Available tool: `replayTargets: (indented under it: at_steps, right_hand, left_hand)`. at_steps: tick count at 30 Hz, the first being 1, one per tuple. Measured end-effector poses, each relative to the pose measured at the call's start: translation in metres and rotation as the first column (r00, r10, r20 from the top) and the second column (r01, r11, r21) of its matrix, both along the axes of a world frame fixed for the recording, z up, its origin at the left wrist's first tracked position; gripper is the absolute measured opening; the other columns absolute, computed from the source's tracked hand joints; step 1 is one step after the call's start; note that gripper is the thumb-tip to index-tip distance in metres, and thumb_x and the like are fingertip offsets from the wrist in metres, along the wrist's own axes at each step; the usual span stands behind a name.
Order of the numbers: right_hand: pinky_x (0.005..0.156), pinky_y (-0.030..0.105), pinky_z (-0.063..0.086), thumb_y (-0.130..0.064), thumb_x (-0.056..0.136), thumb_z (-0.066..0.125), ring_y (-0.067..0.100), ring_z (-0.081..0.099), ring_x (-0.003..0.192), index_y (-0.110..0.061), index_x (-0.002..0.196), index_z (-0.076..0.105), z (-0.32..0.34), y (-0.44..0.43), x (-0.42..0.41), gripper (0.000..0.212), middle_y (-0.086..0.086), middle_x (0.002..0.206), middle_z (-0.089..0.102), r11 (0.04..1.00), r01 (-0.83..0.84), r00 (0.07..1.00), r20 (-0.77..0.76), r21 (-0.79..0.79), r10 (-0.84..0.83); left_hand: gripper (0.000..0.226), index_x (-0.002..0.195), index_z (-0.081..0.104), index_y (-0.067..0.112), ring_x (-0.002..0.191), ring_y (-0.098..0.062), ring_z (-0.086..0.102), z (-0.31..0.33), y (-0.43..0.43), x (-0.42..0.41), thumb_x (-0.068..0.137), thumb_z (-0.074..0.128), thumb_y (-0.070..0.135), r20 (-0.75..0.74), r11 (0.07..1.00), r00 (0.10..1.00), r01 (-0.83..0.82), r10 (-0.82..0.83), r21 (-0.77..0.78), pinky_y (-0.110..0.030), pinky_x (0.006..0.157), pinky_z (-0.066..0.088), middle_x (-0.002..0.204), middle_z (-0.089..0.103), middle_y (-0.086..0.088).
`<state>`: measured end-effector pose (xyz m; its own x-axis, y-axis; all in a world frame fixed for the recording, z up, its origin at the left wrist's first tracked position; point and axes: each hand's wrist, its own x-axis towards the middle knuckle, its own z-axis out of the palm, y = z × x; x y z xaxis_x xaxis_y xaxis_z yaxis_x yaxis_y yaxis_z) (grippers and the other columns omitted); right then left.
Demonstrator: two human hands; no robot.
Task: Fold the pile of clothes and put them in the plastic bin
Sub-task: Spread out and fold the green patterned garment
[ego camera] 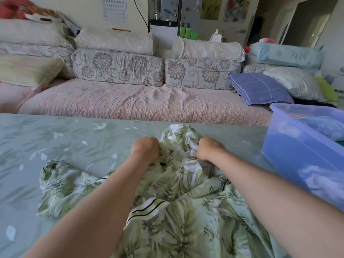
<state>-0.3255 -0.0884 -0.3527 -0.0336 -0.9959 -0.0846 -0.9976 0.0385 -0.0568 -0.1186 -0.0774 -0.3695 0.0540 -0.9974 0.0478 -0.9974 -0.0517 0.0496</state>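
Both hands, left hand [146, 148] and right hand [209, 148], clamped on bunched leaf-print garment [173, 198] mid-surface [55, 142]. Long axis runs toward the body. Plastic bin [305, 155] lies rightward (right hand nearer).

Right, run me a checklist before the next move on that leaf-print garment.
1. Grip of left hand on the leaf-print garment: ok.
2. Grip of right hand on it: ok.
3. Garment lying flat for folding: not ok, bunched and creased.
4. Bare table on the left to spread it on: ok.
5. The plastic bin close by on the right: ok.
6. Room in the bin: cannot tell; blue fabric lies inside.
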Motion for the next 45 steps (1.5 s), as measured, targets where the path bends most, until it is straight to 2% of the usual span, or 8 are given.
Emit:
replayTargets:
  at_steps: [4, 14, 18, 21, 25, 28, 36, 45]
  right_hand:
    - [0.056, 0.028, 0.046, -0.002, 0.085, 0.061, 0.027, 0.069, 0.075, -0.003, 0.075, 0.062, 0.006, -0.028, 0.029, 0.010, 0.012, 0.080, 0.067, 0.997, 0.080, 0.975, 0.208, 0.022, -0.082]
    - [0.060, 0.027, 0.050, -0.022, 0.096, 0.063, 0.023, 0.060, 0.085, -0.033, 0.158, 0.004, 0.025, -0.102, 0.089, 0.086, 0.009, 0.158, 0.031, 0.974, -0.100, 0.766, 0.609, -0.201, 0.204]
    - [0.048, 0.021, 0.048, 0.001, 0.091, 0.058, 0.018, 0.060, 0.082, -0.047, 0.152, -0.017, 0.018, -0.101, 0.089, 0.108, 0.004, 0.167, 0.007, 0.978, -0.180, 0.831, 0.516, -0.105, 0.208]
    - [0.099, 0.043, 0.049, -0.031, 0.091, 0.055, 0.037, 0.047, 0.129, -0.017, 0.154, 0.029, 0.008, -0.083, 0.074, 0.069, 0.015, 0.160, 0.025, 0.996, -0.091, 0.982, 0.165, -0.021, 0.093]
    - [0.077, 0.037, 0.043, -0.039, 0.078, 0.052, 0.031, 0.057, 0.102, -0.015, 0.089, 0.056, 0.000, -0.049, 0.056, 0.027, 0.012, 0.122, 0.056, 0.989, -0.139, 0.990, -0.031, 0.056, 0.141]
    - [0.072, 0.034, 0.049, -0.011, 0.085, 0.053, 0.029, 0.061, 0.095, -0.013, 0.100, 0.061, -0.008, -0.044, 0.049, 0.017, 0.008, 0.108, 0.063, 0.975, -0.220, 0.975, -0.037, -0.030, 0.219]
    - [0.101, 0.043, 0.038, -0.008, 0.094, 0.047, 0.031, 0.049, 0.124, -0.014, 0.136, 0.052, 0.009, -0.053, 0.041, 0.042, 0.010, 0.134, 0.056, 0.966, -0.128, 0.812, -0.583, -0.227, -0.029]
    - [0.121, 0.047, 0.023, -0.042, 0.102, 0.041, 0.025, 0.023, 0.150, -0.026, 0.157, 0.025, -0.010, 0.003, 0.163, 0.059, -0.001, 0.165, 0.019, 0.862, -0.507, 0.823, 0.298, 0.000, 0.484]
  left_hand:
    - [0.026, 0.114, 0.065, 0.010, 0.101, -0.029, 0.061, 0.017, -0.017, 0.021, 0.092, 0.050, 0.012, 0.009, 0.972, 0.986, -0.165, 0.169, -0.166, -0.032, 0.063, 0.043, 0.127, 0.050, -0.013]
    - [0.037, 0.132, 0.049, 0.003, 0.105, -0.038, 0.061, 0.003, -0.071, 0.101, 0.097, 0.042, 0.011, -0.544, 0.923, 0.787, -0.380, 0.291, -0.056, -0.036, 0.081, 0.050, 0.123, 0.060, -0.021]
    - [0.089, 0.151, -0.018, 0.039, 0.138, -0.041, 0.032, 0.000, -0.058, 0.082, 0.098, 0.047, 0.009, -0.495, 0.974, 0.839, -0.204, 0.225, 0.096, -0.049, 0.106, 0.042, 0.162, -0.008, -0.014]
    - [0.069, 0.155, 0.010, 0.037, 0.149, -0.035, 0.000, 0.004, -0.045, 0.063, 0.099, 0.047, 0.021, -0.306, 0.999, 0.952, -0.003, 0.015, 0.040, -0.057, 0.119, 0.009, 0.164, -0.001, -0.004]
    - [0.057, 0.151, 0.022, 0.045, 0.149, -0.037, -0.001, -0.010, -0.031, 0.046, 0.097, 0.029, 0.063, -0.203, 0.941, 0.967, 0.205, -0.152, 0.271, -0.064, 0.117, 0.005, 0.164, 0.003, -0.001]
    - [0.065, 0.153, 0.006, 0.047, 0.150, -0.029, -0.013, -0.018, -0.025, 0.045, 0.094, 0.023, 0.070, -0.206, 0.918, 0.964, 0.232, -0.171, 0.323, -0.059, 0.119, -0.002, 0.164, -0.008, 0.005]
    - [0.050, 0.146, 0.040, 0.025, 0.110, -0.027, 0.060, 0.013, -0.018, 0.070, 0.099, 0.039, 0.007, -0.439, 0.995, 0.895, 0.046, -0.079, -0.084, -0.036, 0.086, 0.052, 0.139, 0.053, -0.008]
    - [0.046, 0.133, 0.038, 0.003, 0.129, -0.036, 0.044, 0.012, 0.014, 0.151, 0.093, 0.042, 0.026, -0.257, 0.925, 0.901, -0.285, 0.348, 0.253, -0.040, 0.098, 0.038, 0.142, 0.042, -0.022]
